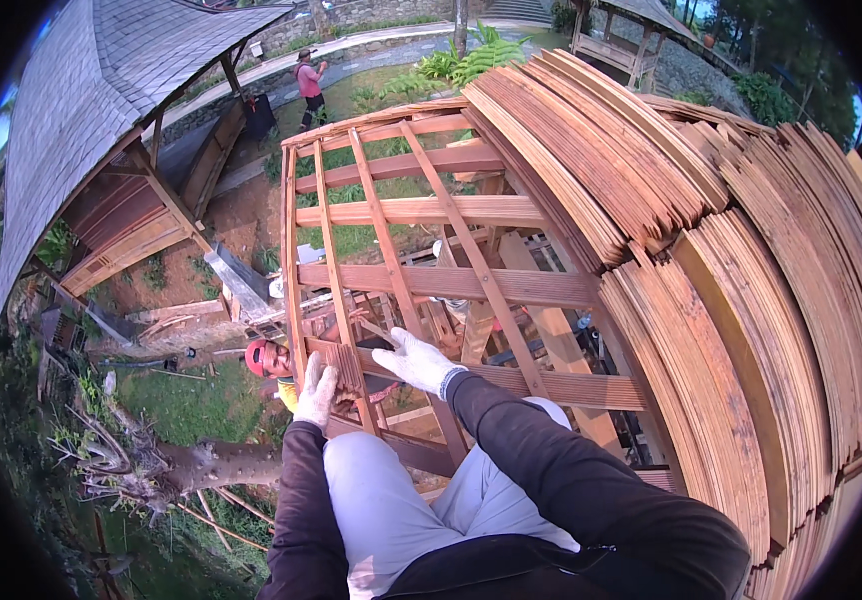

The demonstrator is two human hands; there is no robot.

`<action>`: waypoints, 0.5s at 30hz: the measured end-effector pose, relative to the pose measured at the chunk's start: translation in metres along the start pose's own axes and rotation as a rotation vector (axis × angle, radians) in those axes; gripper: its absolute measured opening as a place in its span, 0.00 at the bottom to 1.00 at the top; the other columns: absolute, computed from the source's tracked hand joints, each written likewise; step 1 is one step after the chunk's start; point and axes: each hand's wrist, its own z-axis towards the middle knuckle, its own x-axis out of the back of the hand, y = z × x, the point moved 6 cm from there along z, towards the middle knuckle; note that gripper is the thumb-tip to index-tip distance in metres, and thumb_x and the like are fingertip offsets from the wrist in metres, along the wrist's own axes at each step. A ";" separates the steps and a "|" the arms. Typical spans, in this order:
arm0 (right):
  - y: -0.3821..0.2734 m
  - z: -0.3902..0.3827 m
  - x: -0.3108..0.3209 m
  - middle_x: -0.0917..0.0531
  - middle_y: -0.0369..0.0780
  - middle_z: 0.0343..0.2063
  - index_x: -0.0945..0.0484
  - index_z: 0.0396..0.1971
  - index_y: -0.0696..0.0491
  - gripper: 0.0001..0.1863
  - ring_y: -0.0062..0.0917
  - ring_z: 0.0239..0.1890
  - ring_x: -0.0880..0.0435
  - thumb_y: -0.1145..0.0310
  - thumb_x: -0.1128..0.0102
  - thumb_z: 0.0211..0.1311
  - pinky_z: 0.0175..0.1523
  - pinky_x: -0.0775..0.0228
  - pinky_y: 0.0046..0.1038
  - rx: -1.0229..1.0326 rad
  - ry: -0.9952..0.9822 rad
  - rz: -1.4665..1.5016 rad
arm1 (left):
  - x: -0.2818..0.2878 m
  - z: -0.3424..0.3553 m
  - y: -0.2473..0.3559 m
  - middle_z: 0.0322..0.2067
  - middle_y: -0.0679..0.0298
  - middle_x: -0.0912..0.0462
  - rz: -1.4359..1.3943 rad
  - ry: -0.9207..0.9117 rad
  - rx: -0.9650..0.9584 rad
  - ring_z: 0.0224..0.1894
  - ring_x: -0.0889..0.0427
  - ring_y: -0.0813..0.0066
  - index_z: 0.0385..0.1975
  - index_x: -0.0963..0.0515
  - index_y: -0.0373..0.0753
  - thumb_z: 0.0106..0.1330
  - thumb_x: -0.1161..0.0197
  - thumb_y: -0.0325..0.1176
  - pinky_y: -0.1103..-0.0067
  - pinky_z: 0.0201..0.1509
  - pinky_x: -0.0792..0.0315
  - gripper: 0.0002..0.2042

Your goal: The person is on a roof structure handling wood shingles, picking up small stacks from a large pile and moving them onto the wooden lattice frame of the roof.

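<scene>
Reddish-brown, finely ridged wooden piece (337, 362) sits at the near left part of an open roof frame of brown timber beams and narrow slats (471, 282), in front of the person's knees. The left hand (316, 392), in a white knitted glove, is at its left edge, fingers pointing up; whether that grip is closed on the wood, I cannot tell. The right hand (414, 361), gloved alike, reaches in from the other side, its grip open with the thumb apart from the fingers and nothing visible in it. Just left of the frame and below it, a co-worker in a red cap (255, 357) faces up. Long stacks of thin brown wooden strips (556, 150) cover the right side of the roof.
</scene>
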 end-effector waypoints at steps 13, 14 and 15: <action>-0.018 0.016 -0.071 0.43 0.57 0.74 0.57 0.76 0.64 0.59 0.40 0.77 0.43 0.42 0.33 0.62 0.78 0.51 0.33 0.100 -0.136 0.385 | -0.005 0.025 -0.050 0.54 0.57 0.18 -0.511 -0.041 0.467 0.53 0.18 0.53 0.65 0.30 0.46 0.77 0.50 0.42 0.59 0.62 0.27 0.19; -0.023 0.018 -0.073 0.41 0.57 0.73 0.57 0.76 0.64 0.59 0.40 0.76 0.41 0.43 0.32 0.62 0.77 0.49 0.33 0.113 -0.159 0.395 | 0.000 0.028 -0.043 0.53 0.56 0.18 -0.487 -0.044 0.385 0.52 0.18 0.54 0.64 0.29 0.46 0.77 0.51 0.38 0.60 0.60 0.25 0.19; -0.028 0.015 -0.074 0.39 0.57 0.72 0.56 0.76 0.64 0.58 0.39 0.75 0.39 0.44 0.31 0.62 0.76 0.47 0.33 0.117 -0.187 0.404 | -0.001 0.024 -0.034 0.52 0.56 0.18 -0.467 -0.043 0.312 0.51 0.17 0.54 0.64 0.29 0.45 0.76 0.52 0.35 0.61 0.58 0.23 0.18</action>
